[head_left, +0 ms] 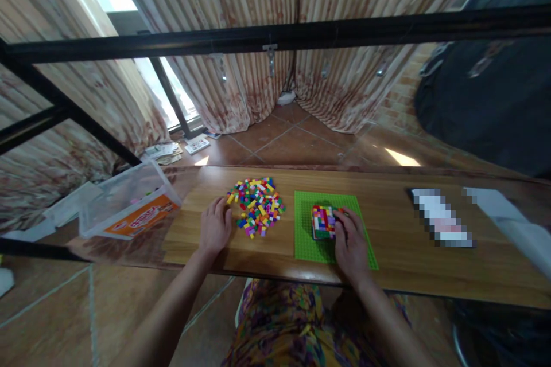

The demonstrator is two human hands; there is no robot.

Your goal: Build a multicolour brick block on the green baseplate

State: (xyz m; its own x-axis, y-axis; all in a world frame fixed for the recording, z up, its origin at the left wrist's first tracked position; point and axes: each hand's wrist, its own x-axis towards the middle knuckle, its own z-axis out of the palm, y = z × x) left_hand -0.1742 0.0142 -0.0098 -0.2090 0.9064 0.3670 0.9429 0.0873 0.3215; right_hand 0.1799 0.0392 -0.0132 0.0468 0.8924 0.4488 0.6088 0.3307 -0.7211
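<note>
A multicoloured block of toy bricks (322,219) stands on a green studded baseplate (303,246). My right hand (353,241) is at the block's right side, thumb and fingers bent around that edge; any small brick under the fingertips is hidden. To the left of the baseplate lies a loose pile of small coloured bricks (258,206). My left hand (216,226) rests on the table at the pile's left edge, fingers loosely bent and a little apart, with nothing visible in them.
The wooden table (387,195) runs across the view. At its left end sits a clear plastic bin (129,200) with an orange label. On the right are a pixelated flat object (441,218) and a pale sheet (503,212). A black bar (241,40) crosses beyond the table.
</note>
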